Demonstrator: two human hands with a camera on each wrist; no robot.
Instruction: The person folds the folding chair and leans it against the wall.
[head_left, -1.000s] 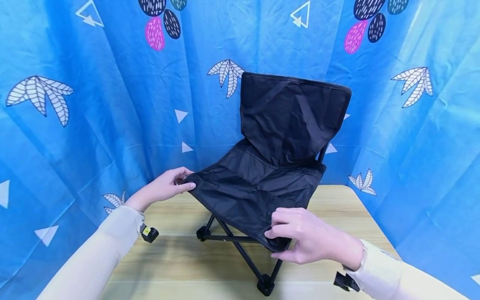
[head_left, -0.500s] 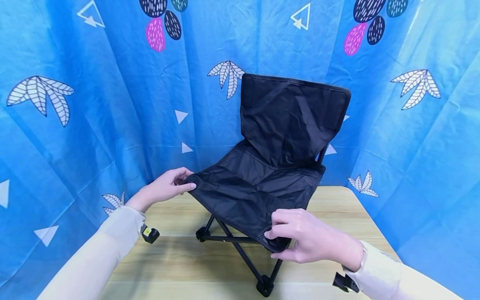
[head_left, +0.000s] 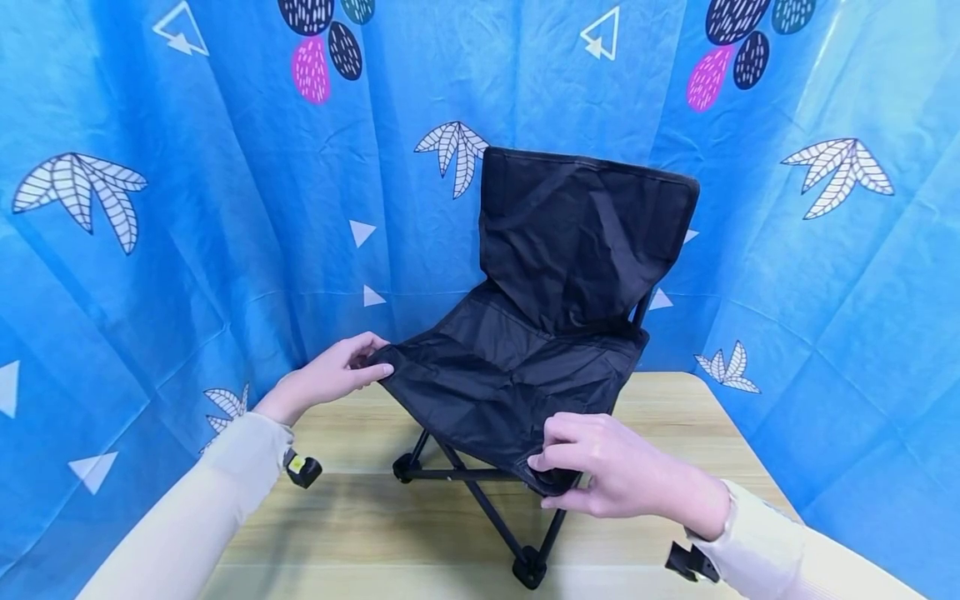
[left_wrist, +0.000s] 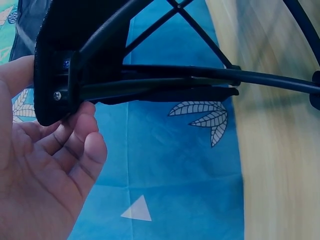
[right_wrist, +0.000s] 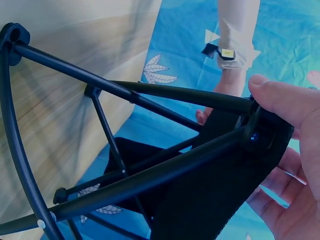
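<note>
Shifting only a little, the right front corner (head_left: pixel 557 485) of the black folding chair (head_left: pixel 517 358) sits slightly higher than half a second ago, and the right hand (head_left: pixel 611 467) has risen with it. The right front foot (head_left: pixel 529 568) is a touch higher in the head view too; whether it bears on the wooden table (head_left: pixel 705 433) or just clears it, I cannot tell. The left hand (head_left: pixel 333 373) and its corner have barely moved.

Both hands grip the seat — the left pinches the left front corner between thumb and fingers, the right clasps the other one. The chair stands unfolded over the table, backrest (head_left: pixel 585 242) up and legs (head_left: pixel 487 506) crossed beneath. So small a shift reads as adjusting, not folding: the frame keeps its shape, and neither grip has loosened.
</note>
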